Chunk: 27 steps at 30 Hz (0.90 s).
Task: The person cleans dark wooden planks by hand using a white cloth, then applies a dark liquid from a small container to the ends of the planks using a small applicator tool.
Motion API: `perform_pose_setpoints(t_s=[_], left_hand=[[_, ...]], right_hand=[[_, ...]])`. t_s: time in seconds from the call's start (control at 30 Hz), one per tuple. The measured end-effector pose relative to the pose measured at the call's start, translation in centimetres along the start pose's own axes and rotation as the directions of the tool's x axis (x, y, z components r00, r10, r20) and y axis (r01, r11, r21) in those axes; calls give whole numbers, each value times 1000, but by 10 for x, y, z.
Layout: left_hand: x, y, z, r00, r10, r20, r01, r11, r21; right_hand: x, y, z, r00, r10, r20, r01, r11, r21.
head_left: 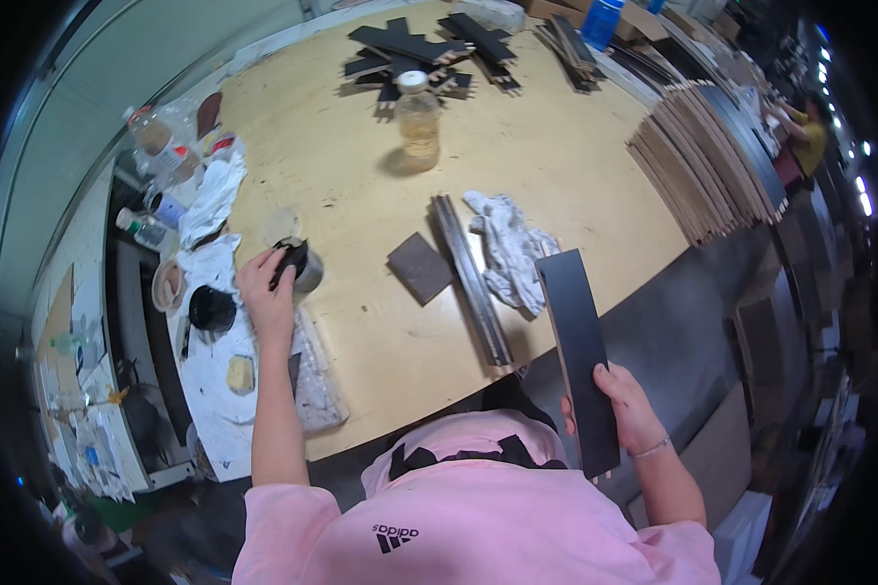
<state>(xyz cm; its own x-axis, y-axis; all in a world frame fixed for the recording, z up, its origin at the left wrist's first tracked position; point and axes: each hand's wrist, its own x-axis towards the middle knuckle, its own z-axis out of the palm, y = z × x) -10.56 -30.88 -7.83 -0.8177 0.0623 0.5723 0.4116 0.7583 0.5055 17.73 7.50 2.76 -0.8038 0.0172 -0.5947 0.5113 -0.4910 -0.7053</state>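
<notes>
Hiding most of the small dark container [302, 265] at centre left, the left hand [266, 285] wraps over it from the near side, fingers curled around it; what it contains is not visible. At lower right, the right hand [626, 409] grips the long black board [578, 351], tilted up over the wooden table [361, 205] edge.

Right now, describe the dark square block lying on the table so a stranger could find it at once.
On the round plywood table, look near its front edge, between the left hand and the bundle of long narrow strips. The dark square block lies flat there, alone; it is short and square, its neighbours long.
</notes>
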Motion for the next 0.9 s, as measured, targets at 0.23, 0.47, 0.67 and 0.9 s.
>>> perform_pose_setpoints(t_s=[0.23, 0.47, 0.67, 0.9], left_hand=[[3, 172, 87, 858, 316, 404, -137, 901, -412], [-27, 259, 179, 550, 293, 782, -432, 901, -34], [-9, 279, 172, 803, 385, 455, -130, 859, -496], [-1, 318, 166, 706, 677, 209, -514, 693, -506]], right_hand=[[11, -11, -39, 999, -9, -51, 12, 998, 64], [16, -27, -68, 997, -45, -56, 51, 993, 104], [10, -24, -93, 993, -94, -78, 105, 984, 146], [4, -27, -95, 997, -77, -18, 78, 988, 130]])
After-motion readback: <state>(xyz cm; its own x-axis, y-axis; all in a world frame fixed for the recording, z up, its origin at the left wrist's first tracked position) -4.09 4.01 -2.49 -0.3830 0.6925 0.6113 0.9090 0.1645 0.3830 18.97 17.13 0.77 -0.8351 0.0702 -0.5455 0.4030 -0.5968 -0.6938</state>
